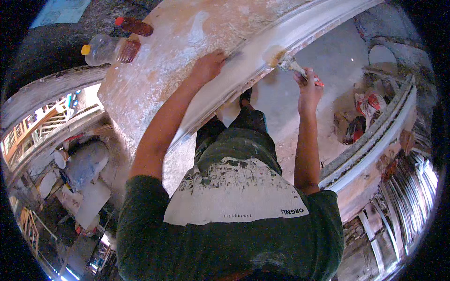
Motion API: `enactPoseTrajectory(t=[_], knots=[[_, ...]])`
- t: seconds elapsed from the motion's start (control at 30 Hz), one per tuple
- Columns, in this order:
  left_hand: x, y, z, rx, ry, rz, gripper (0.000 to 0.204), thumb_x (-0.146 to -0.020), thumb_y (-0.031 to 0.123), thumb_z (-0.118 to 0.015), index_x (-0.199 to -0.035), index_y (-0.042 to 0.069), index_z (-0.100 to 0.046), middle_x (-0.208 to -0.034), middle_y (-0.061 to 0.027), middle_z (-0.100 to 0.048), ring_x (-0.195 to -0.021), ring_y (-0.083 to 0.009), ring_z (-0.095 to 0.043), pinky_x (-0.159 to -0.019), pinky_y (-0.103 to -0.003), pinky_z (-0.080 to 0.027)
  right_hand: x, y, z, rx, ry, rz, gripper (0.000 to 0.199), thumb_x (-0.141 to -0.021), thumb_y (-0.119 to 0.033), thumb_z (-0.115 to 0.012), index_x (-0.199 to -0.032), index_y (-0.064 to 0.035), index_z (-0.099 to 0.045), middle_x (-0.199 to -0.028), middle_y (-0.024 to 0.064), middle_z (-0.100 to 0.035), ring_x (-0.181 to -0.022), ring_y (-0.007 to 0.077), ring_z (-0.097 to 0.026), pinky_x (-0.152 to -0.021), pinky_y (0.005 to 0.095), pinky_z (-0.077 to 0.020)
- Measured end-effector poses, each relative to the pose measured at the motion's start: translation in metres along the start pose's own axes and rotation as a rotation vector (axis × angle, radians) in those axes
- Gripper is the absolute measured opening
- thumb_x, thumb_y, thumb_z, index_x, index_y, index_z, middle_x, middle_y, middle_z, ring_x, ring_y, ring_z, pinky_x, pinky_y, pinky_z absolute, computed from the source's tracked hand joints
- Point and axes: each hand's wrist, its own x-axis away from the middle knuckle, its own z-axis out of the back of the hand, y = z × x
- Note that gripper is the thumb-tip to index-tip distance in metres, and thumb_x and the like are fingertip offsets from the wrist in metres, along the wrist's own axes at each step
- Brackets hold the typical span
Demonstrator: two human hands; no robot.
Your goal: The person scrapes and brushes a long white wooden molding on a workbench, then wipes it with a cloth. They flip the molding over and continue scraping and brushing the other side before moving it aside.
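My right hand [309, 84] grips a paintbrush [288, 62] with a pale, crusted head and a bit of red at its handle end. The brush head touches or hovers just beside a wet brownish patch [273, 55] on the long, curved whitish rim [248, 52] in front of me. My left hand [208, 67] rests on the inner side of that rim, fingers stretched out over the surface with nothing seen in them; its fingertips are partly dark and hard to make out. The broad mottled panel [164, 65] spreads beyond my left arm.
On the panel's far left lie a clear plastic bottle [105, 49] with a yellow cap and a dark red bottle [136, 26] with a red cap. Another curved white-edged piece [379, 145] stands at right, near red-and-white items [368, 103]. Clutter [84, 178] fills the lower left.
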Motion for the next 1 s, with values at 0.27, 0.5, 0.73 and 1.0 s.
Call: enactPoseTrajectory(t=[0.27, 0.5, 0.73, 1.0], knots=[[0.081, -0.034, -0.006, 0.477, 0.269, -0.049, 0.035, -0.079, 0.012, -0.056, -0.113, 0.008, -0.054, -0.109, -0.0121, -0.052, -0.106, -0.0294, -0.052, -0.090, -0.040, -0.043, 0.073, 0.018, -0.047, -0.082, -0.036, 0.110, 0.020, -0.088, -0.016, -0.058, -0.097, 0.0015, -0.055, -0.101, 0.0120, -0.060, -0.085, 0.0185, -0.061, -0.070, 0.0287, -0.0508], [0.380, -0.116, -0.007, 1.027, 0.638, 0.589, 0.046, -0.079, 0.010, -0.062, -0.123, 0.000, -0.051, -0.111, -0.0078, -0.057, -0.091, -0.0139, -0.055, -0.074, -0.027, -0.047, 0.169, 0.094, -0.126, 0.683, -0.677, 0.345, 0.023, -0.077, -0.013, -0.066, -0.097, -0.0042, -0.058, -0.101, 0.0109, -0.062, -0.090, 0.0205, -0.060, -0.077, 0.0301, -0.0481], [0.484, -0.094, -0.005, 1.040, 0.815, 0.854, 0.037, -0.082, 0.010, -0.063, -0.118, 0.005, -0.054, -0.085, -0.0028, -0.059, -0.072, -0.0085, -0.054, -0.055, -0.025, -0.044, 0.298, 0.165, -0.227, 1.042, -1.334, 0.415, 0.024, -0.078, -0.031, -0.061, -0.086, -0.0084, -0.062, -0.109, 0.0149, -0.061, -0.098, 0.0342, -0.057, -0.085, 0.0419, -0.0452], [0.449, -0.119, -0.039, 0.853, 0.428, 0.636, 0.024, -0.081, 0.013, -0.065, -0.102, 0.003, -0.058, -0.087, -0.0063, -0.060, -0.066, -0.0136, -0.054, -0.060, -0.028, -0.045, 0.086, 0.071, -0.151, 1.342, -0.254, 1.064, 0.029, -0.080, -0.036, -0.059, -0.089, -0.0089, -0.064, -0.075, 0.0151, -0.062, -0.068, 0.0349, -0.061, -0.059, 0.0423, -0.0472]])
